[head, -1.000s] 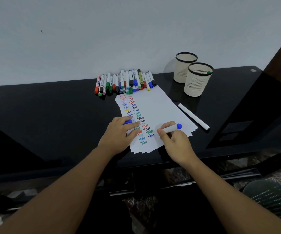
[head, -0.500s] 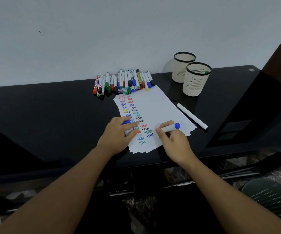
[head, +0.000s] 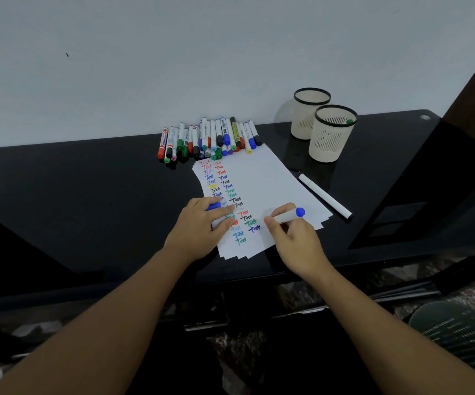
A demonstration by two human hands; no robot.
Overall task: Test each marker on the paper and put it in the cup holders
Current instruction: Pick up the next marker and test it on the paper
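Observation:
A stack of white paper (head: 262, 183) lies on the black table, with two columns of coloured test words down its left side. My right hand (head: 293, 238) grips a blue marker (head: 290, 215), tip down at the paper beside a fresh blue word. My left hand (head: 202, 226) rests on the paper's left edge and holds the blue cap (head: 213, 206). Several markers (head: 210, 139) lie in a row behind the paper. Two beige mesh cup holders stand at the back right, the near cup (head: 330, 138) with a green marker end showing, the far cup (head: 310, 112) behind it.
A white marker with a black cap (head: 324, 199) lies on the table right of the paper. A dark cabinet edge (head: 458, 166) rises at the right. The wall runs close behind the table. A mesh chair seat (head: 458, 334) shows at lower right.
My right hand has shifted slightly right along the paper with the blue marker; the blue word beside it now shows fully. My left hand stays in place.

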